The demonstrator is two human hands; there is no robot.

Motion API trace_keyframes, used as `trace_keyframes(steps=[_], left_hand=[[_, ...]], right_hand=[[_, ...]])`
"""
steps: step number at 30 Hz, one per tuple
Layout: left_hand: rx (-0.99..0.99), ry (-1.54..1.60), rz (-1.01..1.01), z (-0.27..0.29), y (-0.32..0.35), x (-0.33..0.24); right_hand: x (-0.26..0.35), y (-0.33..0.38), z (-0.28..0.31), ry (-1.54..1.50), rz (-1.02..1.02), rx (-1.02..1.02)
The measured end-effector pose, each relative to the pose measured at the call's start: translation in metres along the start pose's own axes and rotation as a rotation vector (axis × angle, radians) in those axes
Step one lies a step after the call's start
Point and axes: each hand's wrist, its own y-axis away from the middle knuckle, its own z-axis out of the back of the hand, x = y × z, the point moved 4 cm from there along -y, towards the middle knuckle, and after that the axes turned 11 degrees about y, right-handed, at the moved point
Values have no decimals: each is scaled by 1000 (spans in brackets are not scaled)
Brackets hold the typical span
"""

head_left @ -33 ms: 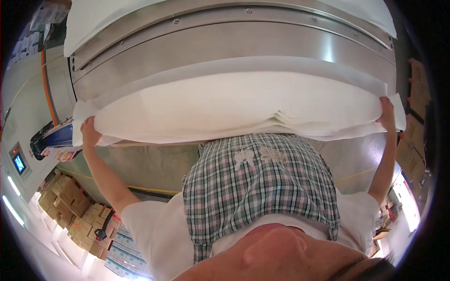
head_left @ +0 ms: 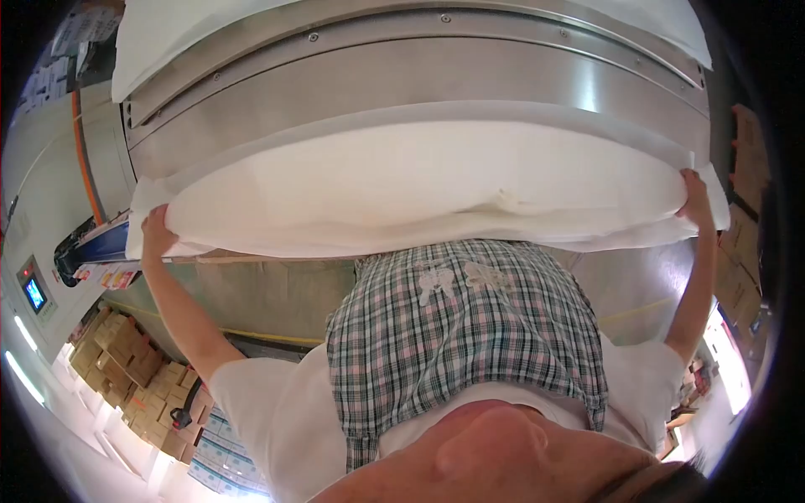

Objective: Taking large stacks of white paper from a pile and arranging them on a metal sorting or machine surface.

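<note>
A long stack of soft white sheets (head_left: pixel 402 180) lies across the front of a metal machine, above a thinner translucent white sheet (head_left: pixel 545 111). Whether it is cloth or paper I cannot tell. My left hand (head_left: pixel 157 234) grips the stack's left end, and my right hand (head_left: pixel 696 199) grips its right end. Both arms are spread wide, with the fingers partly hidden behind the white layers. Near the middle of the front edge a shallow crease (head_left: pixel 495 204) runs through the layers, close to my checked apron (head_left: pixel 465 327).
A brushed metal plate (head_left: pixel 377 80) with a bolted bar rises behind the sheets. At the left stand a blue metal part (head_left: pixel 102 245) and a control panel with a lit screen (head_left: pixel 34 292). Cardboard boxes are stacked at lower left (head_left: pixel 126 348) and at right (head_left: pixel 738 251).
The ruffled folds near the middle of the front edge have flattened into a shallow crease. Both hands have shifted slightly outward and up, still holding the ends.
</note>
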Motion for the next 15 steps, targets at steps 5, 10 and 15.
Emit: trace_keyframes(steps=[5,10,15], left_hand=[[488,100,218,-22,-110,9],[276,278,166,-29,-141,-30],[-137,202,106,-7,-104,-62]], right_hand=[[-33,-126,3,222,59,359],[-50,-172,-5,520,-160,582],[-79,-165,-7,296,25,374]])
